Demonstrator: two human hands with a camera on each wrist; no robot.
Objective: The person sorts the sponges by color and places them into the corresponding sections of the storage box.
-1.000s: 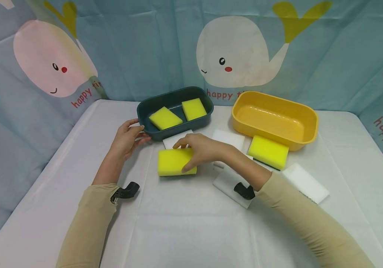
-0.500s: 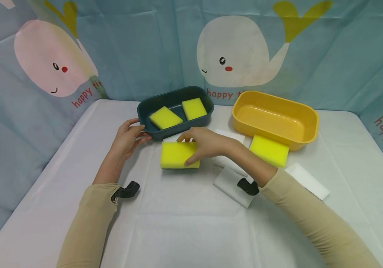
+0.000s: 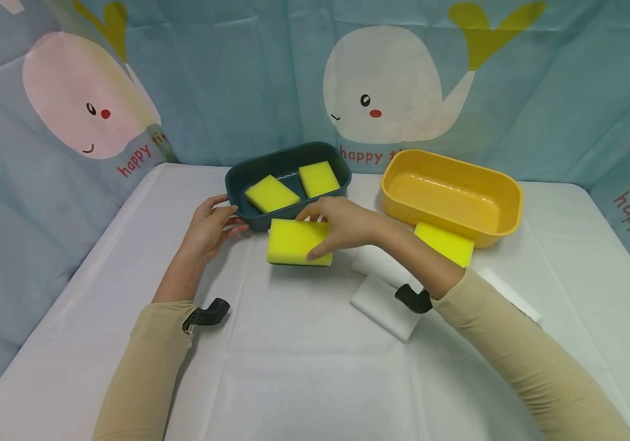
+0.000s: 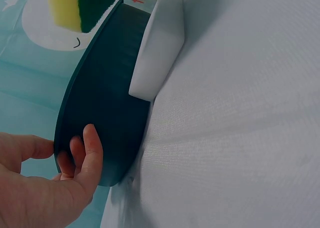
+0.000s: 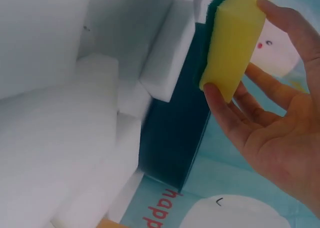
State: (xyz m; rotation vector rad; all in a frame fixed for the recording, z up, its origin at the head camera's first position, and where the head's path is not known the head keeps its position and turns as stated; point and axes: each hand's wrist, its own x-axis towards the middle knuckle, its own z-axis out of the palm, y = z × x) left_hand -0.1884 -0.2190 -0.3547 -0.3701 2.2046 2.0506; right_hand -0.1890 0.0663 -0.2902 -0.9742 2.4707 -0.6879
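Note:
My right hand (image 3: 350, 226) grips a yellow sponge (image 3: 292, 242) with a dark green scouring side, thumb on its near face and fingers at the back. In the right wrist view this sponge (image 5: 235, 38) is tilted, off the table, beside the teal bin (image 5: 172, 138). At the left end of the dark teal bin (image 3: 276, 218), my left hand (image 3: 207, 229) holds the corner, its thumb at the rim and fingers along the outer wall. Two yellow sponges, one on the left (image 3: 272, 194) and one on the right (image 3: 319, 179), lie inside the bin.
A yellow bin (image 3: 452, 184) stands at the back right, with another yellow sponge (image 3: 444, 244) against its front. Several white sponges lie around, one by my right wrist (image 3: 386, 306) and one partly under the sleeve (image 3: 507, 294). A white sponge (image 4: 162, 48) touches the teal bin's front.
The right hand has carried the yellow sponge upward and slightly right, closer to the teal bin's front wall. The left hand and both bins have stayed in place.

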